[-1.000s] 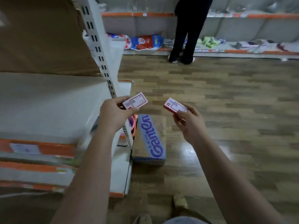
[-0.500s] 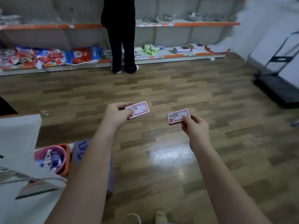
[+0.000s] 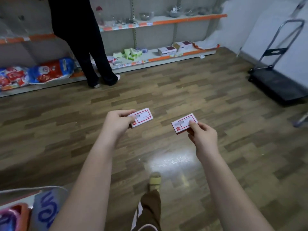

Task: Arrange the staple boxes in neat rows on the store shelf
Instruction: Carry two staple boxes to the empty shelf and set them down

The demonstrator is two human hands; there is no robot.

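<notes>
My left hand holds a small white staple box with a red border, pinched at its near end between thumb and fingers. My right hand holds a second staple box of the same kind, thumb on top. Both boxes are held flat out in front of me, a hand's width apart, above the wooden floor. The store shelf with orange edge strips runs along the far wall, well away from both hands.
A person in black stands at the far shelf. Red and blue packets lie on its lowest level at left. A platform trolley stands at right. A blue-printed carton and a pink basket sit at bottom left. My foot is below.
The view has swung right, away from the near white shelf toward the open floor and the far shelf. Both hands have kept hold of their boxes, which stay a hand's width apart.
</notes>
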